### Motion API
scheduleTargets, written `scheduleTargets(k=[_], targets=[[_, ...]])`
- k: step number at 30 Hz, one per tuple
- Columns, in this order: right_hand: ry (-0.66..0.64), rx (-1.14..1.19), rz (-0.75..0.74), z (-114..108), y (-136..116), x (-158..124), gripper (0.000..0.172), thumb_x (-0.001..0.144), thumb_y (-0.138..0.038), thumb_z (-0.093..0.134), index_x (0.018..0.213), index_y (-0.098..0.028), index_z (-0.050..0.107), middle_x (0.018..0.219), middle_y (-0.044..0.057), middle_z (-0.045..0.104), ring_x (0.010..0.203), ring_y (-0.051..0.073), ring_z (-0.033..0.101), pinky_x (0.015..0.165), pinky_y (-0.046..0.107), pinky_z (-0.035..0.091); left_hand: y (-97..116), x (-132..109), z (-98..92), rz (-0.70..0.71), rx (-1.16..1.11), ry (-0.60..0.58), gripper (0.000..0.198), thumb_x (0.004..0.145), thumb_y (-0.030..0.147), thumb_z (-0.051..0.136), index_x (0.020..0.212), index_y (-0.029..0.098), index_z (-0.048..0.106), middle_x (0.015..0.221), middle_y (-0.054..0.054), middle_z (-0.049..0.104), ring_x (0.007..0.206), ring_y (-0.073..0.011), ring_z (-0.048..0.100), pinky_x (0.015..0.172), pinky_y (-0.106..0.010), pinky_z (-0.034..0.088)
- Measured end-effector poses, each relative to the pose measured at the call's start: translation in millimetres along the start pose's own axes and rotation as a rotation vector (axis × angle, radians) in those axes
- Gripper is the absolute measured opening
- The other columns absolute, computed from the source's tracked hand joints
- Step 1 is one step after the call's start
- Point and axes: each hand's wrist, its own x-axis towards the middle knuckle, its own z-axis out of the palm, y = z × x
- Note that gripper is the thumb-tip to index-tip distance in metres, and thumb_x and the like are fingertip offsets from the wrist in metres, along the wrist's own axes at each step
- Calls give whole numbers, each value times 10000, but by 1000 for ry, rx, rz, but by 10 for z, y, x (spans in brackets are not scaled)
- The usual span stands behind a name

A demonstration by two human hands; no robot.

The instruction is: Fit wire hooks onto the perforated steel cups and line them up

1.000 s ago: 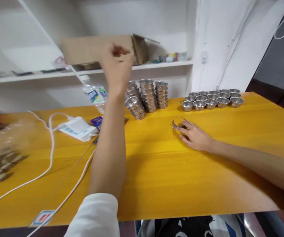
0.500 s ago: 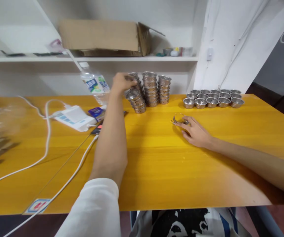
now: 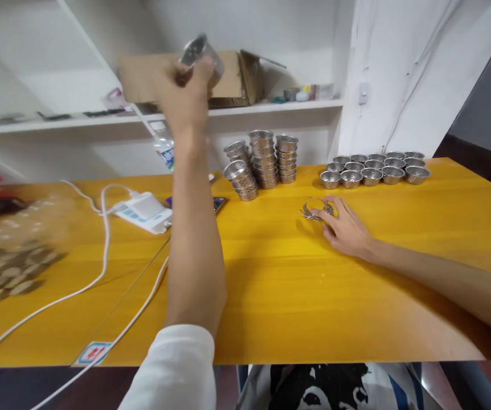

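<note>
Raised in front of the shelf, my left hand [image 3: 185, 94] grips a perforated metal cup [image 3: 208, 57], tilted and a little blurred. Below and to its right, similar cups stand in several nested stacks [image 3: 264, 159], the front-left one [image 3: 244, 181] leaning. My right hand [image 3: 346, 228] rests on the table, its thumb and fingers closed around a bundle of thin metal wire rings [image 3: 314, 209]. Behind that hand, single metal cups [image 3: 372, 176] stand in rows, open side up.
A cardboard box [image 3: 230, 74] sits on the white shelf [image 3: 279, 107]. On the left of the yellow table [image 3: 271, 285] are a white power strip [image 3: 145, 212], white cables [image 3: 105, 250], a bottle [image 3: 164, 149], a phone [image 3: 219, 204] and a bag of round pieces [image 3: 10, 273].
My left hand has lifted a perforated cup from the left stack and moved up and to the left with it. My right hand stays at the wire rings.
</note>
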Motion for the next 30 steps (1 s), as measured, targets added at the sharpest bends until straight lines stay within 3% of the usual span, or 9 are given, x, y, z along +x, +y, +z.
scheduleTargets(k=[1, 6, 9, 12, 16, 20, 24, 27, 30], targets=[[23, -13, 14, -11, -13, 0, 533, 976, -117, 565, 1497, -194, 647, 1538, 233, 495, 1443, 381, 508, 1191, 582, 496, 196, -101, 43, -9, -96, 69, 270, 1114, 254, 633, 890, 156, 518, 833, 21, 483, 821, -102, 563, 810, -295, 490], [193, -26, 149, -91, 55, 93, 545, 980, -127, 542, 1510, -236, 606, 1446, 185, 587, 1371, 370, 555, 1152, 584, 508, 882, -1431, 259, 163, -151, -381, 401, 862, 338, 921, 749, 189, 567, 863, -7, 648, 833, -159, 601, 780, -316, 479], [312, 73, 316, -231, 252, 232, 600, 946, -103, 528, 1529, -238, 559, 1306, 146, 674, 1271, 341, 617, 1117, 567, 538, 910, -2290, 195, 97, -233, -600, 323, 899, 366, 851, 786, 198, 599, 1135, -77, 725, 1099, -242, 697, 954, -400, 539], [399, 319, 463, -484, 435, 375, 631, 912, -80, 547, 1516, -262, 531, 1178, 99, 721, 1133, 284, 686, 1020, 500, 591, 821, -2762, 79, -10, -276, -839, 307, 888, 393, 863, 829, 195, 636, 1291, -117, 706, 1195, -284, 697, 1054, -466, 533], [265, 756, 631, -914, 396, 484, 509, 883, -139, 708, 1357, -288, 598, 1062, 59, 753, 966, 232, 723, 817, 386, 618, 716, -2891, 38, -152, -380, -1019, 386, 854, 464, 907, 905, 208, 622, 1122, -83, 738, 1012, -254, 705, 954, -438, 559], [-139, 1047, 750, -1134, 122, 482, 287, 901, -203, 751, 1179, -201, 679, 1117, 122, 786, 924, 220, 761, 704, 312, 589, 656, -2882, 59, -215, -499, -1059, 583, 821, 456, 947, 1240, 238, 605, 1293, -106, 722, 1232, -300, 702, 1114, -483, 533], [-384, 636, 510, -1023, -66, 412, 181, 952, -166, 681, 1124, -183, 735, 1134, 120, 809, 926, 219, 771, 727, 299, 560, 613, -2918, 72, -266, -558, -1089, 724, 805, 441, 967, 1367, 266, 546, 1438, -129, 678, 1396, -331, 649, 1239, -537, 461], [-500, 161, 323, -941, -86, 341, 275, 946, -99, 630, 1141, -223, 779, 1071, 66, 828, 925, 226, 766, 785, 314, 536, 596, -2934, 77, -245, -550, -1084, 691, 816, 446, 954, 1354, 264, 561, 1430, -126, 670, 1378, -326, 652, 1243, -539, 463], [-591, -65, 271, -1009, -1, 267, 262, 955, -147, 642, 1149, -236, 794, 1047, 85, 819, 911, 255, 763, 752, 336, 515, 595, -2928, 80, -211, -518, -1077, 658, 818, 442, 942, 1337, 256, 582, 1383, -125, 676, 1311, -322, 668, 1188, -528, 506]])
